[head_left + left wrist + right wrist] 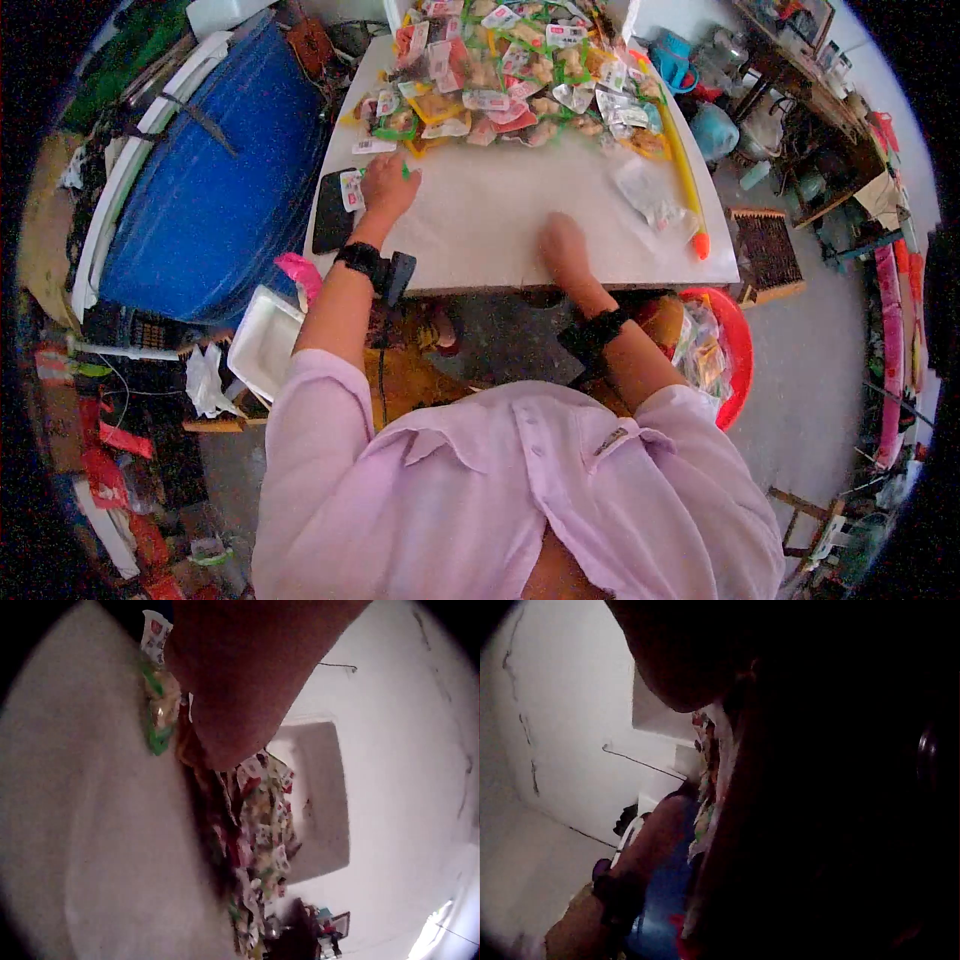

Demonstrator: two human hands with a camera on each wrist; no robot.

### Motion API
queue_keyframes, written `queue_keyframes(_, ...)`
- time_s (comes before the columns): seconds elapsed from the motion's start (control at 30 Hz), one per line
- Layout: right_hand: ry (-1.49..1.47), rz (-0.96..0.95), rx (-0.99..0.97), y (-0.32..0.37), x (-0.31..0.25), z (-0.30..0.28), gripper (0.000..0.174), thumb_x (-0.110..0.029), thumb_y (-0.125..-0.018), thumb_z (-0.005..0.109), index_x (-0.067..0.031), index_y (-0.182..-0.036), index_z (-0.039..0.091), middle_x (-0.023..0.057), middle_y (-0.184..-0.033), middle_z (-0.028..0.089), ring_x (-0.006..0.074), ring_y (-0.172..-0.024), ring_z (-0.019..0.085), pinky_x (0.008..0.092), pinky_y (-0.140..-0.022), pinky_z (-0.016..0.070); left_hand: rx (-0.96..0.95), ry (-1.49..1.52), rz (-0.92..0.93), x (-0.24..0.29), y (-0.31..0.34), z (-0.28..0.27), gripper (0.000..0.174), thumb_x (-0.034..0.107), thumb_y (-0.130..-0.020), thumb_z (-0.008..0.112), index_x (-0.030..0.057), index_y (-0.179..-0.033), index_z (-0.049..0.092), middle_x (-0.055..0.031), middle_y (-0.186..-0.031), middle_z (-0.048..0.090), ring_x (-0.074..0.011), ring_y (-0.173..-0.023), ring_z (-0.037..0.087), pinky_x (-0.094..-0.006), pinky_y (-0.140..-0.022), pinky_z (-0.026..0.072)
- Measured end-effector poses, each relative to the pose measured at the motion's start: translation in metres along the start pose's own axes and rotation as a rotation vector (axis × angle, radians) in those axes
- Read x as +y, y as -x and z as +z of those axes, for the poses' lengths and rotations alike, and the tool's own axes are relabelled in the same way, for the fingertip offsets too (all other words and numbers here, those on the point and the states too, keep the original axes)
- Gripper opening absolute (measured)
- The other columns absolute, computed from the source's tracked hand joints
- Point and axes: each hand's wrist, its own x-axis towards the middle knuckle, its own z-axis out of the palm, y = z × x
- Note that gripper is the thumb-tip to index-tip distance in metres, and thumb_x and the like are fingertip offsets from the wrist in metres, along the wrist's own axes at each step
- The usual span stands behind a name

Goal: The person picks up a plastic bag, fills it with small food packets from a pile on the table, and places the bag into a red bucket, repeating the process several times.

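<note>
My left hand (388, 188) grips a small clear food packet (160, 712) with green edging and a white label, at the table's left side. In the head view the hand covers most of this packet; its label shows left of the hand, over a flat black rectangular object (331, 215). My right hand (563, 248) is blurred over the table's near edge. No object shows in it, and I cannot tell how its fingers lie. Many similar packets (490, 75) are heaped at the table's far end.
A clear plastic bag (648, 195) lies on the white table (470, 215), beside a yellow tube with an orange tip (690, 180). Below the right edge stands a red basin (738, 350) holding packets. A large blue tub (215, 180) and a white foam box (265, 345) are on the left.
</note>
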Motion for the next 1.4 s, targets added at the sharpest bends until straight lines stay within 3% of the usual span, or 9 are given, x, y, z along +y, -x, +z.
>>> queue_keyframes(0.23,-0.085,0.032,-0.015,-0.003,0.004,-0.001,0.018,-0.016,-0.069,0.045,0.0004,-0.077,0.046,0.018,-0.081,0.049,0.0338,-0.078,0.045,0.0407,-0.067,0.0362,-0.249,0.058,-0.142,0.0,-0.022,0.033,0.045,0.034,-0.067,0.049,0.0055,-0.102,0.043,-0.0155,-0.102,0.045,-0.0277,-0.094,0.042,-0.0367,-0.076,0.0356)
queue_keyframes(0.33,-0.095,0.038,0.005,-0.002,0.005,0.001,0.018,-0.015,-0.069,0.045,0.0,-0.078,0.046,0.0179,-0.083,0.049,0.0338,-0.078,0.045,0.0406,-0.067,0.0361,-0.18,0.336,-0.033,0.023,-0.017,0.059,0.041,0.033,-0.067,0.049,0.0068,-0.098,0.046,-0.0147,-0.099,0.047,-0.0282,-0.091,0.044,-0.0361,-0.075,0.0363)
queue_keyframes(0.47,-0.178,0.023,0.016,-0.002,0.002,-0.004,0.017,-0.014,-0.068,0.046,-0.0002,-0.079,0.047,0.0176,-0.083,0.05,0.0334,-0.078,0.045,0.0402,-0.068,0.0362,-0.037,0.236,-0.003,0.047,-0.022,0.032,0.035,0.033,-0.066,0.05,0.0094,-0.093,0.049,-0.0139,-0.096,0.047,-0.0291,-0.088,0.044,-0.038,-0.073,0.0363)
queue_keyframes(0.6,-0.14,0.126,-0.109,-0.006,-0.008,-0.014,0.017,-0.012,-0.068,0.046,0.0007,-0.078,0.048,0.0178,-0.081,0.05,0.0334,-0.077,0.046,0.04,-0.067,0.0363,0.217,0.132,0.016,-0.002,-0.079,0.048,0.039,0.036,-0.065,0.049,0.0125,-0.097,0.048,-0.0135,-0.103,0.043,-0.0303,-0.095,0.04,-0.0439,-0.077,0.0322)
queue_keyframes(0.8,-0.14,0.072,-0.055,-0.009,-0.008,-0.013,0.018,-0.011,-0.068,0.044,0.0017,-0.08,0.047,0.0179,-0.082,0.05,0.0341,-0.075,0.046,0.0413,-0.064,0.0366,-0.066,-0.086,-0.123,-0.104,-0.176,0.132,0.061,0.052,-0.064,0.045,0.0168,-0.113,0.036,-0.0133,-0.117,0.031,-0.0285,-0.109,0.026,-0.0449,-0.087,0.0226)
queue_keyframes(1.0,-0.197,0.003,0.01,-0.006,-0.001,-0.007,0.018,-0.012,-0.067,0.045,0.0003,-0.081,0.047,0.0175,-0.081,0.05,0.0343,-0.075,0.046,0.0411,-0.062,0.0362,-0.363,0.094,-0.253,-0.049,-0.172,0.09,0.07,0.059,-0.06,0.045,0.0173,-0.115,0.034,-0.0144,-0.118,0.031,-0.0312,-0.11,0.027,-0.0492,-0.086,0.0207)
queue_keyframes(1.2,-0.148,0.002,-0.02,-0.006,-0.008,-0.009,0.018,-0.011,-0.066,0.047,-0.0009,-0.08,0.048,0.015,-0.084,0.05,0.0314,-0.077,0.046,0.0407,-0.064,0.036,-0.398,0.104,-0.276,0.004,-0.135,0.048,0.076,0.061,-0.055,0.046,0.0162,-0.115,0.035,-0.0131,-0.114,0.037,-0.031,-0.106,0.033,-0.0415,-0.086,0.0252)
queue_keyframes(1.3,-0.177,0.025,-0.012,-0.004,-0.009,-0.009,0.017,-0.01,-0.066,0.048,-0.001,-0.08,0.048,0.0146,-0.085,0.05,0.0307,-0.078,0.046,0.0403,-0.065,0.0358,-0.273,0.338,-0.208,-0.003,-0.13,0.105,0.07,0.054,-0.055,0.05,0.0171,-0.112,0.037,-0.0112,-0.113,0.039,-0.0269,-0.104,0.036,-0.039,-0.085,0.0275)
queue_keyframes(1.4,-0.178,-0.026,0.081,-0.001,-0.008,-0.009,0.015,-0.011,-0.066,0.048,-0.0007,-0.078,0.048,0.0153,-0.084,0.05,0.0316,-0.077,0.046,0.0395,-0.064,0.0365,-0.341,0.336,-0.211,0.05,-0.101,0.057,0.065,0.049,-0.056,0.05,0.0174,-0.111,0.037,-0.0108,-0.113,0.038,-0.0261,-0.105,0.035,-0.0381,-0.084,0.028)
